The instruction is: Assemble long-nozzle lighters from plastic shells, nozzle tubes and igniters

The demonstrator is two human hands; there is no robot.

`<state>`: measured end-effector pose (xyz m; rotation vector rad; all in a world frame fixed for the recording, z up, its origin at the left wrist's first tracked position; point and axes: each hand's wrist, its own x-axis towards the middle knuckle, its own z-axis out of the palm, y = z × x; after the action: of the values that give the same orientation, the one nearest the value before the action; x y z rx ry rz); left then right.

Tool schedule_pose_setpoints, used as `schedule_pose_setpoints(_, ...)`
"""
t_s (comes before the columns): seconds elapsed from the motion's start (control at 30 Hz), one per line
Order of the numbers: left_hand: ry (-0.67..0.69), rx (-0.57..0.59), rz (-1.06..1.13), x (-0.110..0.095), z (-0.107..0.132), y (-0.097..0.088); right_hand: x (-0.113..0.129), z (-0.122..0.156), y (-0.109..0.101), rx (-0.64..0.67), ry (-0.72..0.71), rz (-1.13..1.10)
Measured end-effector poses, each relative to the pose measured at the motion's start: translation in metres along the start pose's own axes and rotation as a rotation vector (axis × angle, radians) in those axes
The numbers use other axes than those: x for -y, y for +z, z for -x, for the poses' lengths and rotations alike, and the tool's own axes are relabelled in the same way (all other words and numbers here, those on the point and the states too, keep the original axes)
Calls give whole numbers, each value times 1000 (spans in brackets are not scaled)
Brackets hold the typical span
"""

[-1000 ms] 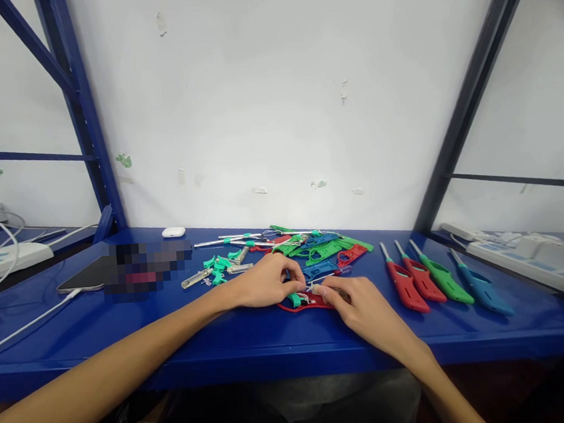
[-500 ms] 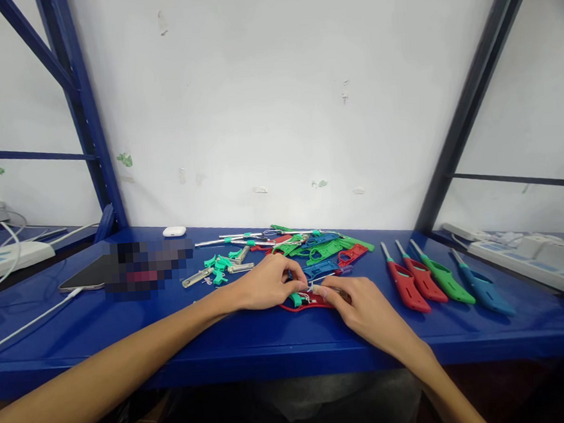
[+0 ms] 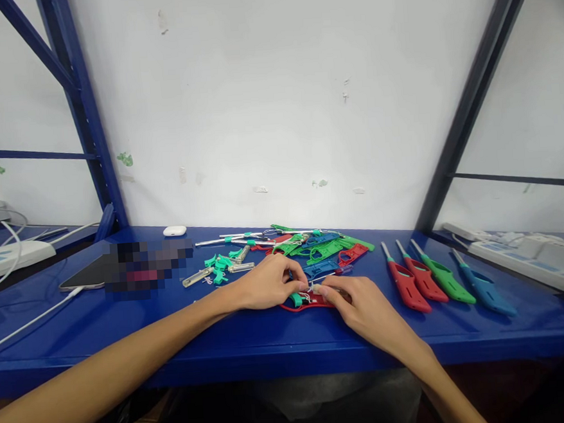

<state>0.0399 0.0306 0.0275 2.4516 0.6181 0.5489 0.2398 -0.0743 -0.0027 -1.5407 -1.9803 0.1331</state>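
Observation:
My left hand (image 3: pixel 268 283) and my right hand (image 3: pixel 361 306) meet over a red lighter shell (image 3: pixel 312 301) lying flat on the blue shelf (image 3: pixel 252 342). Both hands pinch small parts at its top: a teal piece (image 3: pixel 295 299) sits under my left fingers, thin white wires under my right fingertips. Behind them lies a heap of green, blue and red lighter shells (image 3: pixel 320 247).
Several finished long-nosed lighters (image 3: pixel 434 281), red, green and blue, lie in a row at the right. Teal triggers and metal tubes (image 3: pixel 222 264) are scattered left of the heap. A phone with a white cable (image 3: pixel 81 282) and an earbud case (image 3: pixel 174 230) lie at the left.

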Motion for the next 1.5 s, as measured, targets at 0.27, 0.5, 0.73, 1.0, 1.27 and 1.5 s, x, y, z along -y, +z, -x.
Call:
schedule_pose_setpoints(0.27, 5, 19, 6, 1, 0, 1, -2, 0, 1, -6, -4, 13)
schedule_pose_setpoints(0.5, 8, 13, 7, 2, 0, 1, -1, 0, 1, -4, -9, 19)
schedule_pose_setpoints(0.73, 10, 12, 1, 2, 1, 1, 0, 0, 0, -1, -17, 16)
schedule_pose_setpoints(1.0, 10, 16, 2, 2, 1, 1, 0, 0, 0, 2, -18, 21)
schedule_pose_setpoints(1.27, 13, 12, -6, 2, 0, -1, 0, 0, 1, -3, 4, 35)
schedule_pose_setpoints(1.5, 4, 7, -2, 2, -1, -5, -2, 0, 3, -26, 11, 36)
